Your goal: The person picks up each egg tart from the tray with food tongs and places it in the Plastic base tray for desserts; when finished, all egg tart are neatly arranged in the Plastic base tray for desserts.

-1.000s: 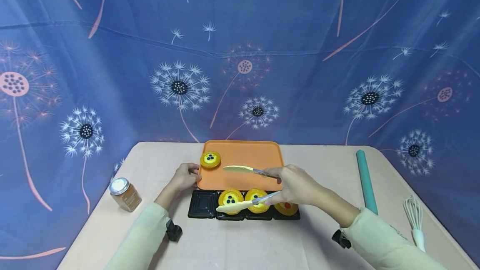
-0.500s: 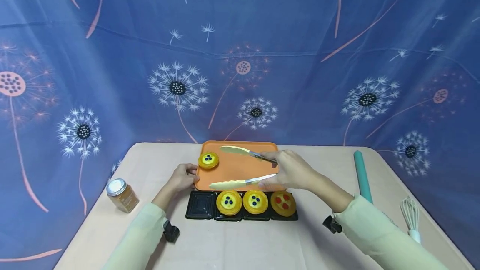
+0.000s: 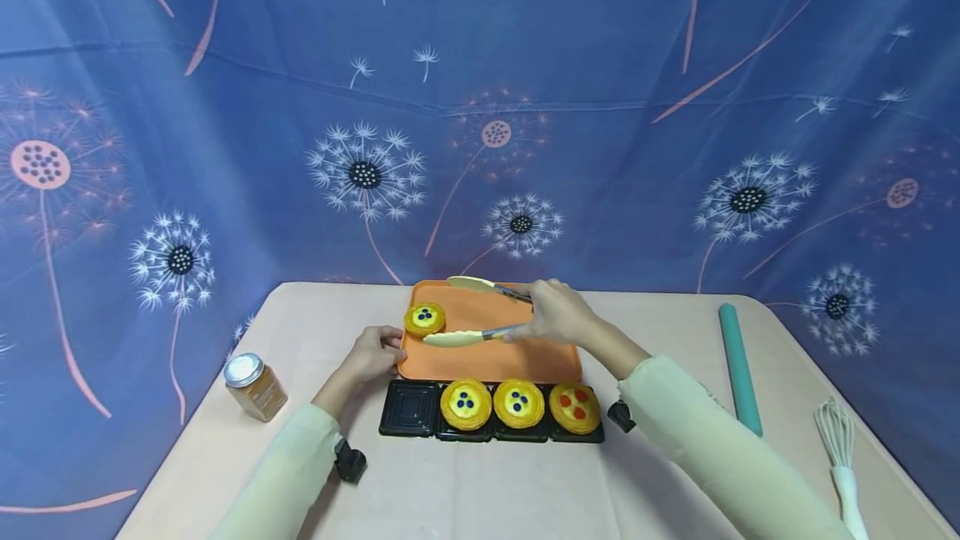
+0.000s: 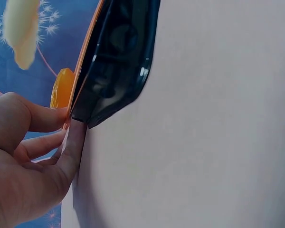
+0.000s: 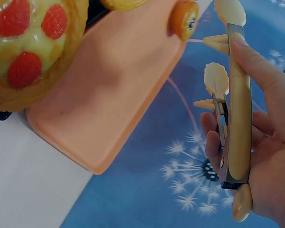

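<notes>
My right hand [image 3: 557, 315] holds a pair of tongs [image 5: 240, 104] with cream scalloped tips, spread wide over the orange tray [image 3: 510, 363]. In the head view, the nearer tip lies just below a blueberry tart [image 3: 426, 317] at the tray's left end; the farther tip is above and right of it. At the tray's left edge, my left hand [image 3: 377, 352] pinches the rim between thumb and fingers. In front of the tray lies a black plastic container [image 3: 409, 408] with its leftmost compartment bare. The others hold two blueberry tarts [image 3: 466, 405] and a strawberry tart [image 3: 575, 408].
A jar with a silver lid [image 3: 255, 387] stands at the table's left. On the right lie a teal roll [image 3: 740, 371] and a whisk [image 3: 836, 444] with a white handle. A blue dandelion-print cloth [image 3: 600, 148] hangs behind the table [image 3: 487, 490].
The right hand has carried the spread tongs from above the filled compartments away over the tray, near its lone tart. The left hand stays at the tray's edge.
</notes>
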The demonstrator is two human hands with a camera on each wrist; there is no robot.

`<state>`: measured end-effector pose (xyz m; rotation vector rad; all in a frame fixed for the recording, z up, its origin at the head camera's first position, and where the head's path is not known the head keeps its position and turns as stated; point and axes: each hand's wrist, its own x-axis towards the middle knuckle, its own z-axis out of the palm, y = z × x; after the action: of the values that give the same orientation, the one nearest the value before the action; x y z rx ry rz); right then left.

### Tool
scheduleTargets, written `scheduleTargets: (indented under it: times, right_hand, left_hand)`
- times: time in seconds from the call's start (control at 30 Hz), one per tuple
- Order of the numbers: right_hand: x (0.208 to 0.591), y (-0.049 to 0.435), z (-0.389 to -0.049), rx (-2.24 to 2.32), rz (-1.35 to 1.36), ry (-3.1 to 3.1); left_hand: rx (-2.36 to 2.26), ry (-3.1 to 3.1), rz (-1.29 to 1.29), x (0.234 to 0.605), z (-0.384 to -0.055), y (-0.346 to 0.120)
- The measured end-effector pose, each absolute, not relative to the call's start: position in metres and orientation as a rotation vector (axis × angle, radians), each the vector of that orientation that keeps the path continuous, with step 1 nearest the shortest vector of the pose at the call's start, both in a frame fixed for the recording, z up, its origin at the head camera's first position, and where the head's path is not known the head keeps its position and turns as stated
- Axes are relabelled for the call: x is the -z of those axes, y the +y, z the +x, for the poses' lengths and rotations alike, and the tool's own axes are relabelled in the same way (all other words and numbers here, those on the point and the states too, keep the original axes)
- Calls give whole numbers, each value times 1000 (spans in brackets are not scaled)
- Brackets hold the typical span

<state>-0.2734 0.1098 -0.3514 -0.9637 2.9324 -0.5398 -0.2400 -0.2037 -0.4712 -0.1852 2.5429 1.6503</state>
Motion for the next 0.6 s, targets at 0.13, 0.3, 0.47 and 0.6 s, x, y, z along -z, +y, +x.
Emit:
scheduleTargets:
  times: [0.13,0.3,0.47,0.6]
  right_hand:
    - [362,104,-284,534,-906,2917]
    - [370,98,-290,522,-875,2916]
    - [373,89,-293,540,-859,2903]
    - [378,82,-295,541,-867,2883]
  left_hand:
    - [-1654,2532,-196,472,-242,-203]
    - [-1656,2530,-191,470,-242,-200]
    - [-1660,2529,-192,468,-241,-201]
    - [-1665,2527,-188,469,-240,-202]
